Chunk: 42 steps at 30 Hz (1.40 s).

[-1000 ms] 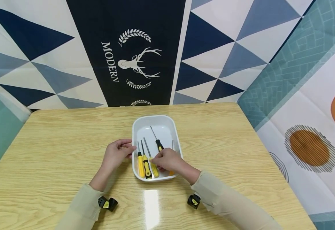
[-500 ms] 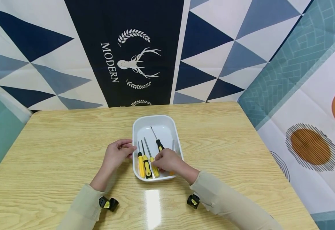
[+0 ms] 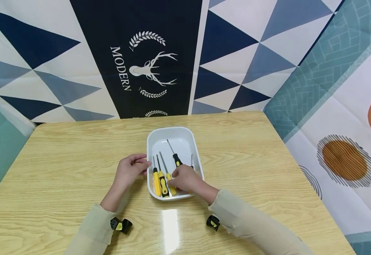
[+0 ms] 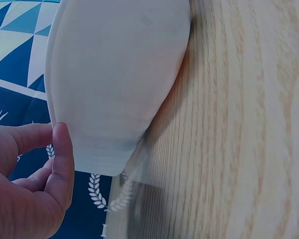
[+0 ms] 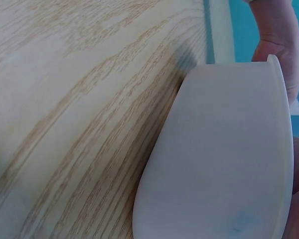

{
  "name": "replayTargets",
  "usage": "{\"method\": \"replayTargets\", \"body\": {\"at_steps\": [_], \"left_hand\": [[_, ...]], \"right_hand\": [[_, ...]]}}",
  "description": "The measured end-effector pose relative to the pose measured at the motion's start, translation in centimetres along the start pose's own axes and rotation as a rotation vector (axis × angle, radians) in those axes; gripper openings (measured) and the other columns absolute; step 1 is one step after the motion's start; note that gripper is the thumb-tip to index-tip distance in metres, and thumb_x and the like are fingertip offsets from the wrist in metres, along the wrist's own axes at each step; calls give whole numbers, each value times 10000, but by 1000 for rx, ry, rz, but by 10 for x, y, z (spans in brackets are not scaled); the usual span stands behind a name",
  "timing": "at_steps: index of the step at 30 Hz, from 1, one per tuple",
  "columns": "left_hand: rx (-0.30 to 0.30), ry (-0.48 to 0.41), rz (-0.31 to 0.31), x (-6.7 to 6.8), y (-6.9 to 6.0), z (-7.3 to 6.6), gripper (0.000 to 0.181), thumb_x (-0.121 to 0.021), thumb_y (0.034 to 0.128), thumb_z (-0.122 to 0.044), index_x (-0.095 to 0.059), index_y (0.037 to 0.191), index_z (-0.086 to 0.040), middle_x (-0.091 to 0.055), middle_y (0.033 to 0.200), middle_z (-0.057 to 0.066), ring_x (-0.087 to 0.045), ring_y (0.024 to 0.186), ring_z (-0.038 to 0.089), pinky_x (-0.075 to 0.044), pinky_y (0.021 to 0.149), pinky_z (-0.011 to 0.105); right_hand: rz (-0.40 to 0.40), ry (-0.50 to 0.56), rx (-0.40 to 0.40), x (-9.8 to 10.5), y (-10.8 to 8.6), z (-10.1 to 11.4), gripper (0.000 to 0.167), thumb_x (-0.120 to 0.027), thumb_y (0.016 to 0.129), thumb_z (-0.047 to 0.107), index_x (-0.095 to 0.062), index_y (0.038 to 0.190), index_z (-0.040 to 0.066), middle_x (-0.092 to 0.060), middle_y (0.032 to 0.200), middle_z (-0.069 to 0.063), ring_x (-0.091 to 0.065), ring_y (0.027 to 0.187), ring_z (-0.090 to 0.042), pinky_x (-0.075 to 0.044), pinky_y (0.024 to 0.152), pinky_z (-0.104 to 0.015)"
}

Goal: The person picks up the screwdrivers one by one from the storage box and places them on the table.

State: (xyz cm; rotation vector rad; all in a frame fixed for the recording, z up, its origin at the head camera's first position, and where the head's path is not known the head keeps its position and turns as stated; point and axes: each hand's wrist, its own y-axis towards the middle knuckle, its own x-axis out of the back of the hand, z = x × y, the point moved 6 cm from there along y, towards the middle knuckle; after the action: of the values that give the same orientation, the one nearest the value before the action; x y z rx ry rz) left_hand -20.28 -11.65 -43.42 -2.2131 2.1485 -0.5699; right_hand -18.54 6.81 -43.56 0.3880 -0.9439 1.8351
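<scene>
A white tray [image 3: 177, 136] stands on the table with several screwdrivers in it. My left hand [image 3: 128, 173] pinches its left rim between thumb and finger; the left wrist view shows the same hand [image 4: 35, 184] at the tray's edge [image 4: 51, 99]. Reaching over the lower right of the tray, my right hand [image 3: 187, 179] has its fingertips by a yellow screwdriver [image 3: 172, 190]; whether they grip anything is hidden. Left of it lie a yellow-and-black screwdriver [image 3: 164, 186] and a yellow one [image 3: 157, 184]. A black-handled screwdriver [image 3: 176, 159] lies above the right hand.
The wooden table [image 3: 61, 170] extends around the tray. Behind it hangs a patterned cloth [image 3: 230, 53], with another cloth [image 3: 344, 163] on the right. A small black device [image 3: 120, 225] is at the left wrist and another [image 3: 213, 222] at the right.
My right hand has shifted slightly within the tray, and a dark part of the rightmost screwdriver now shows beside it. The left hand keeps its place on the rim.
</scene>
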Motion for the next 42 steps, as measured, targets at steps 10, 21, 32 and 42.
{"method": "replayTargets", "body": {"at_steps": [10,21,32,42], "left_hand": [[23,12,-8,1,1,1,362,-669,862,-127,-589,1201,-27,-604,1001,109,-610,712,64,-593,678,227],[27,4,-8,1,1,1,367,-670,863,-128,-585,1204,-27,-602,1005,111,-607,711,60,-585,664,201],[28,5,-4,2,0,1,360,-672,860,-125,-590,1197,-26,-603,995,110,-606,704,65,-587,666,209],[37,22,4,0,0,3,350,-663,867,-136,-590,1200,-55,-604,1023,112,-613,730,89,-591,677,220]], "right_hand": [[-44,-54,63,0,1,6,343,-743,772,179,-658,1018,-45,-664,915,-108,-571,648,-127,-504,609,-221],[-79,-133,87,1,2,10,192,-720,775,182,-639,805,10,-566,707,-39,-492,621,-143,-422,534,-219],[-67,-128,95,0,1,11,387,-689,799,138,-384,561,149,-302,517,48,-328,476,-94,-251,430,-189],[-15,-36,38,-2,0,5,133,-688,825,142,-668,780,18,-516,594,-3,-449,492,-91,-387,453,-179]]}}
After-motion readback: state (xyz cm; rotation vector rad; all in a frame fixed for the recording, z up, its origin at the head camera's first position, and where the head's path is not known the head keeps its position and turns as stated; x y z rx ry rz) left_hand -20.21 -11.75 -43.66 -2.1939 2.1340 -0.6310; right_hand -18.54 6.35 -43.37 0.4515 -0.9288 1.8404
